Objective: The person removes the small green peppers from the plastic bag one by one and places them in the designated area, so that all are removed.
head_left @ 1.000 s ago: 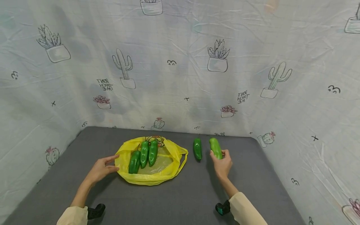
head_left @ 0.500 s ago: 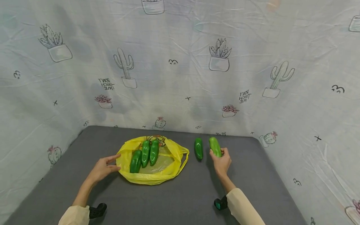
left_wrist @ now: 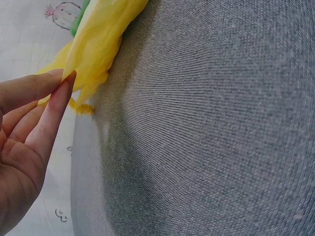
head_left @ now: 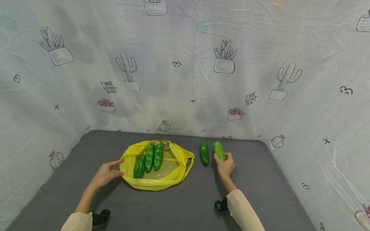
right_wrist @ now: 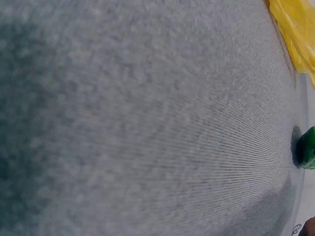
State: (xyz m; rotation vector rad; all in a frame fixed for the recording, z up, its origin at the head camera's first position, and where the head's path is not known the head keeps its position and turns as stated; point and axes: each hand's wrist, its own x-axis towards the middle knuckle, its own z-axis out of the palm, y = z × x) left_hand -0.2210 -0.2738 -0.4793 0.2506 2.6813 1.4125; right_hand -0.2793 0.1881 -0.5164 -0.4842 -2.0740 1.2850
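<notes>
A yellow plastic bag [head_left: 153, 184] lies with its mouth spread on the grey table. Inside it are three dark green peppers [head_left: 149, 158], side by side. At the bag's left rim, my left hand [head_left: 104, 175] pinches the plastic between thumb and fingertips, plain in the left wrist view, where the bag [left_wrist: 101, 42] hangs from the grip. My right hand [head_left: 226, 167] grips the lower end of a light green pepper [head_left: 219, 150], raised over the table. Left of that, another dark green pepper [head_left: 204, 153] lies alone, stem end away from me.
The bag's handle loop [head_left: 189, 163] sticks out on the right, near the lone pepper. A white cloth [head_left: 185, 80] printed with cacti hangs behind and beside the grey table [head_left: 179, 211]. Each wrist wears a black device [head_left: 100, 217].
My right hand has shifted slightly left with the light green pepper, closer to the lone dark green one. The left hand still holds the bag's rim.
</notes>
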